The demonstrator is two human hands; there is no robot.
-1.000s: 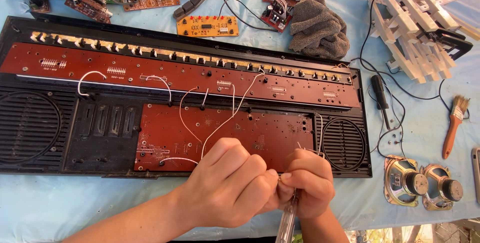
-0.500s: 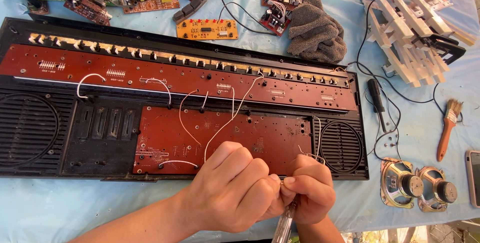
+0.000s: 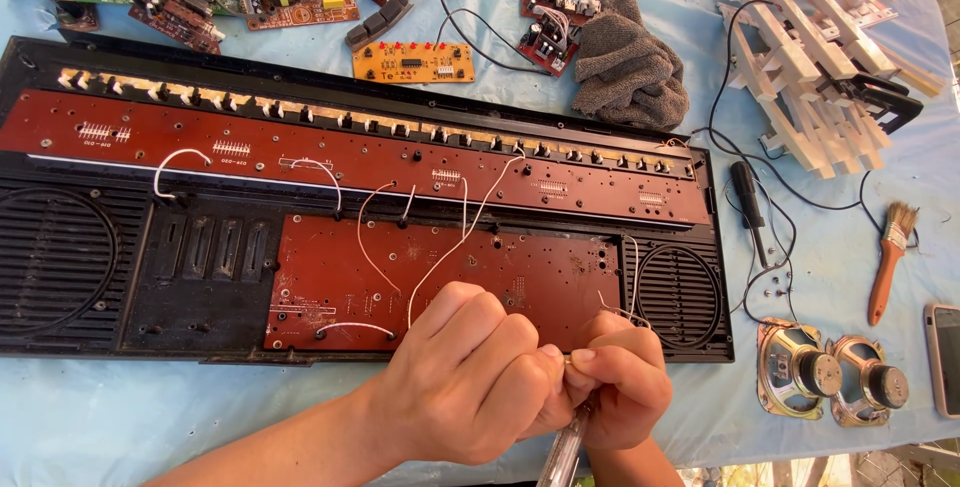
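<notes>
At the near edge of the opened keyboard case (image 3: 200,342), the left hand (image 3: 470,377) and right hand (image 3: 620,387) meet, fingers clamped together on a clear-handled tool (image 3: 562,447), its long axis pointing toward the person, below the red circuit board (image 3: 440,277).

Red-brown circuit boards (image 3: 440,282), black case (image 3: 60,277), grey cloth (image 3: 628,72), orange-handled brush (image 3: 890,257), pale blue table cover (image 3: 120,417).

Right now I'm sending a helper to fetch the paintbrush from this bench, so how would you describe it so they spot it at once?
Start at the long black casing with reddish boards that fills the blue-covered table, then go past its right end. Just above the two round loose speakers lies the paintbrush. It is the only thing there with an orange handle and pale bristles, unlike the black-handled screwdriver to its left.
</notes>
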